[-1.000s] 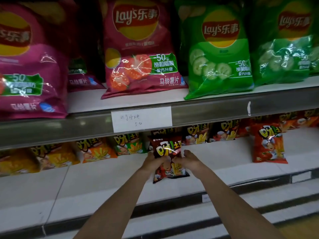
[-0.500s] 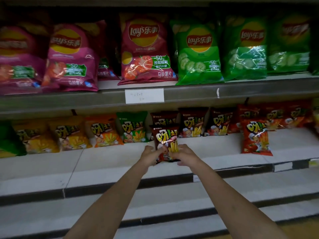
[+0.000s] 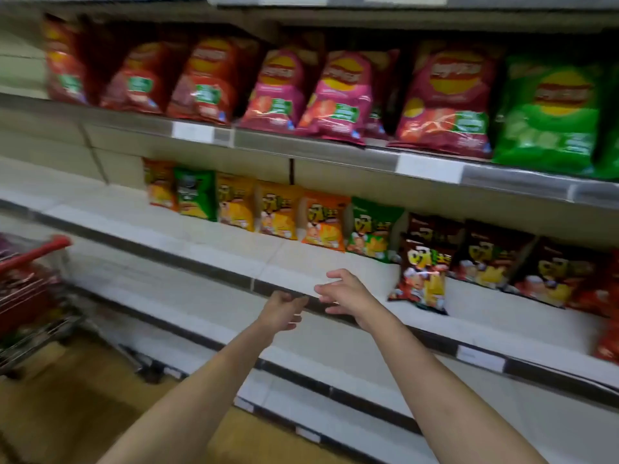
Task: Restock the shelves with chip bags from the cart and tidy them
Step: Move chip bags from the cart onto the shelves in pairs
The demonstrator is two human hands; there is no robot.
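Observation:
A small dark brown chip bag (image 3: 422,276) stands upright near the front of the middle shelf (image 3: 294,262), apart from both hands. My left hand (image 3: 281,309) and my right hand (image 3: 345,291) hover empty in front of the shelf edge, left of that bag, fingers loosely spread. Behind it a row of small bags runs along the shelf: orange bags (image 3: 278,214), a green bag (image 3: 371,229) and brown bags (image 3: 492,254). Large red, pink and green chip bags (image 3: 338,95) line the upper shelf. The red cart (image 3: 30,289) stands at the far left.
The shelf edge carries white price tags (image 3: 430,169). Lower shelves (image 3: 335,360) lie below my arms. A yellowish floor (image 3: 83,403) stretches between the cart and the shelving. The picture is blurred by head motion.
Both hands let go of the dark brown bag, which now stands on the shelf, and drew back leftward. My view swung left, bringing the cart into sight.

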